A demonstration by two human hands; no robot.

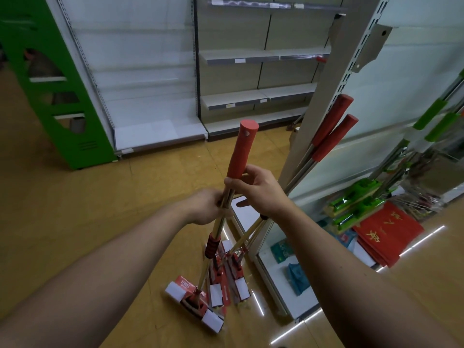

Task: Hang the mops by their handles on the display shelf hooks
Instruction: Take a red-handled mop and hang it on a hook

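I hold a red-handled sponge mop (242, 149) upright in front of me. My left hand (207, 207) grips its metal shaft just below the red grip, and my right hand (253, 189) wraps the shaft at the base of that grip. Its white and red head (194, 303) rests on the floor. Two more red-handled mops (331, 129) lean against the slotted shelf upright (349, 79), their heads (236, 275) on the floor. Green-handled mops (431, 116) lean further right.
Bare grey shelving (261, 56) stands across the aisle, a green end panel (50, 79) at the left. Red folded goods (386, 232) and blue packets (298, 275) lie on the low shelf at the right. A metal bracket (371, 46) sticks out above.
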